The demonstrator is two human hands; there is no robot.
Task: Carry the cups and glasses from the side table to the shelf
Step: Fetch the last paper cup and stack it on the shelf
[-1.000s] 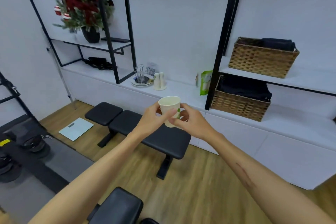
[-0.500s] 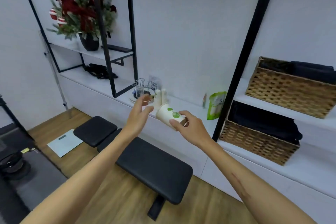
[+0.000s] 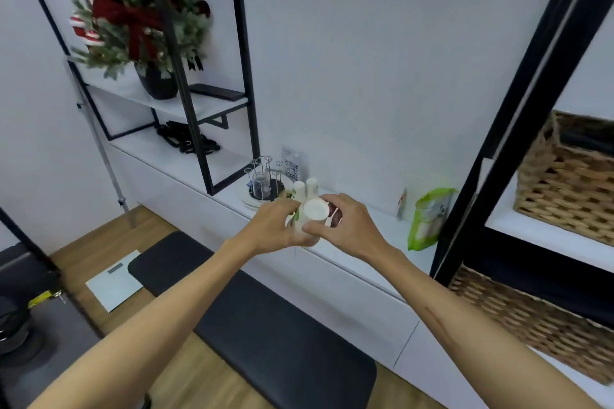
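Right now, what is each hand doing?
Left hand: closed on the paper cup.
Right hand: closed on the same cup, held upside down.

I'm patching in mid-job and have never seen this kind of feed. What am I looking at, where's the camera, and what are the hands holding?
There is no machine here. The one picture comes from a wide-angle camera on a person's head, looking forward and down, so the two bare arms are theirs. The left hand and right hand together hold a white paper cup with green print, its flat bottom turned towards the camera, above the long white shelf. On that shelf, just behind the hands, stand two upturned paper cups, a wire rack with a glass and, further right, a green pouch. A black bench stands below.
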